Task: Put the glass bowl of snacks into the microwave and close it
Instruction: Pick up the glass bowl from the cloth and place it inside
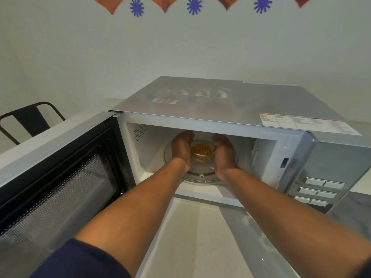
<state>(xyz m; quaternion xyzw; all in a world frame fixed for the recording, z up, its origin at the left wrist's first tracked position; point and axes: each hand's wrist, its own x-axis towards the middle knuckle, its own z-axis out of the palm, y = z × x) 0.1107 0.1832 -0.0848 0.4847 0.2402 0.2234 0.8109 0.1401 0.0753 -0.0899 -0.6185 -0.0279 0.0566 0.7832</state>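
A silver microwave (220, 101) stands on the counter with its door (60, 177) swung wide open to the left. Inside the white cavity, a clear glass bowl (201, 155) of yellow-orange snacks sits over the round glass turntable (200, 177). Both my arms reach into the cavity. My left hand (181, 147) cups the bowl's left side and my right hand (223, 152) cups its right side. The far rim of the bowl is partly hidden by the top of the cavity.
The control panel (319, 189) with grey buttons is on the microwave's right front. A black metal chair (30, 119) stands behind the counter at the far left. The pale counter (190, 237) runs below the microwave. The wall behind carries orange and blue decorations.
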